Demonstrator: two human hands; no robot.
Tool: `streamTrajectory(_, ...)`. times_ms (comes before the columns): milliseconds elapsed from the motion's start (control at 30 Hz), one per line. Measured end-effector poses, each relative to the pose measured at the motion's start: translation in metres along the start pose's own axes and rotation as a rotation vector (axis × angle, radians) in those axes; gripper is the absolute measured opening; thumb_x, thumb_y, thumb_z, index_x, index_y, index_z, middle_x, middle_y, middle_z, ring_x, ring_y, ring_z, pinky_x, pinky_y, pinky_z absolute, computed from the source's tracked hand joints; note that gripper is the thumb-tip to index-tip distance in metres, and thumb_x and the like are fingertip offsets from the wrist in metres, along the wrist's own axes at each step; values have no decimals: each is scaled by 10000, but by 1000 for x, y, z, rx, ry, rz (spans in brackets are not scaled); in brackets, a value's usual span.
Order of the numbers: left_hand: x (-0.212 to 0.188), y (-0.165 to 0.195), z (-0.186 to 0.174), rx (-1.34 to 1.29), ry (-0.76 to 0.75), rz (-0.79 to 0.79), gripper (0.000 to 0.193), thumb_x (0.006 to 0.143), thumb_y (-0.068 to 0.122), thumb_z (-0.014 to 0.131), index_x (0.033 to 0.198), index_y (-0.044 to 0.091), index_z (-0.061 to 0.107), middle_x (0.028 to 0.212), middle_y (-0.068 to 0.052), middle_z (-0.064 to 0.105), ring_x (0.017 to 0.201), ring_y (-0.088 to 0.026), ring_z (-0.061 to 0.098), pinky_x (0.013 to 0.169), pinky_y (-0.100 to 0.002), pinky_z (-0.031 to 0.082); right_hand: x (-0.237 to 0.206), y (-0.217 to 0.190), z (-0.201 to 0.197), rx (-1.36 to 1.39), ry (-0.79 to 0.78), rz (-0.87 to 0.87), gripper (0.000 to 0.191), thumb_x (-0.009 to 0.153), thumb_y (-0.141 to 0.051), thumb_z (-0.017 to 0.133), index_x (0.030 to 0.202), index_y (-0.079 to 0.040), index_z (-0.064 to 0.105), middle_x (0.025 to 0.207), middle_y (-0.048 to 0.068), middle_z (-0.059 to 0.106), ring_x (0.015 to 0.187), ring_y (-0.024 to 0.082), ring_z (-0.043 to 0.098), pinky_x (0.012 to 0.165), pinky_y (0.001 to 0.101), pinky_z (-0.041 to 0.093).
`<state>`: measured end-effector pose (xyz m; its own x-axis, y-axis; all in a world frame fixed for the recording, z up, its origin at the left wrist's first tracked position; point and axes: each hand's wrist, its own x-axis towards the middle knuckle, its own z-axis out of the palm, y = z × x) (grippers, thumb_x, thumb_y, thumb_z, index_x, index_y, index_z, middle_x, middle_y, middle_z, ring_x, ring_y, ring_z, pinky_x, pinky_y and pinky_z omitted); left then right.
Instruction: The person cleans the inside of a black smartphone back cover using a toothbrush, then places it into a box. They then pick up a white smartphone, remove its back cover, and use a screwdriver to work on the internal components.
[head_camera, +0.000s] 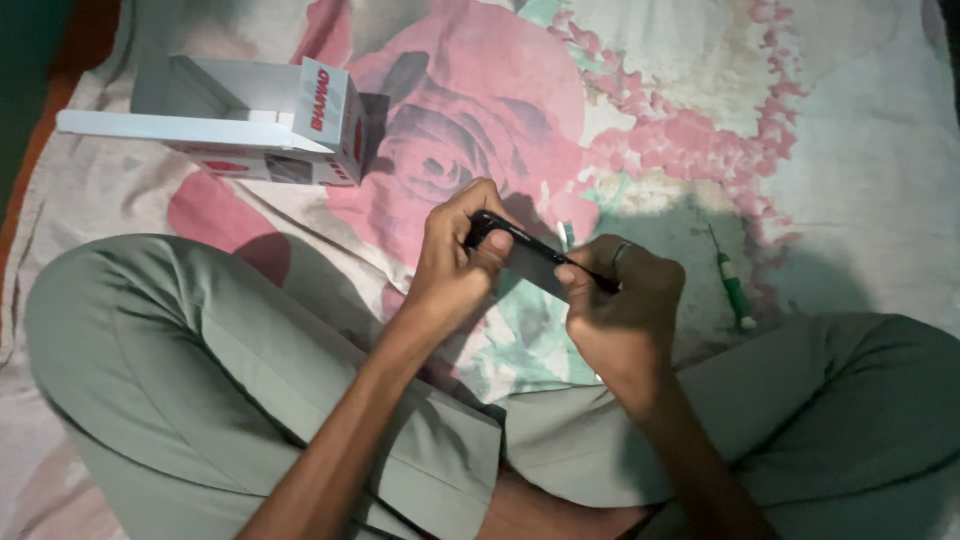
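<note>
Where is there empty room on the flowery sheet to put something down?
Bare sheet lies at the upper right, above the green-handled screwdriver, and between the white box and the hands. It is crowded where both hands grip the dark device, over the knees.

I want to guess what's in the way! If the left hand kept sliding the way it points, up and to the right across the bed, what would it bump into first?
Most likely the dark flat device that the left hand already grips at one end. Past it comes the right hand, holding the other end. The green-handled screwdriver lies farther right on the flowered sheet, probably off that line.
</note>
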<state>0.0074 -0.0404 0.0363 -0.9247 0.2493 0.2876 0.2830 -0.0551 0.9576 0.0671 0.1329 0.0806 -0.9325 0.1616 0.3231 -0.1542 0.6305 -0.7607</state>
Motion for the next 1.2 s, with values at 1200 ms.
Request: streamTrajectory(1200, 9, 5, -14, -217, 137, -317, 188, 1039, 116, 574, 856, 80, 546, 768, 37, 455, 736, -86, 429, 688, -253, 401, 3, 53, -3, 399, 54, 188, 90, 1028, 18, 653, 953, 67, 659, 810, 102, 671, 707, 124, 641, 666, 290, 542)
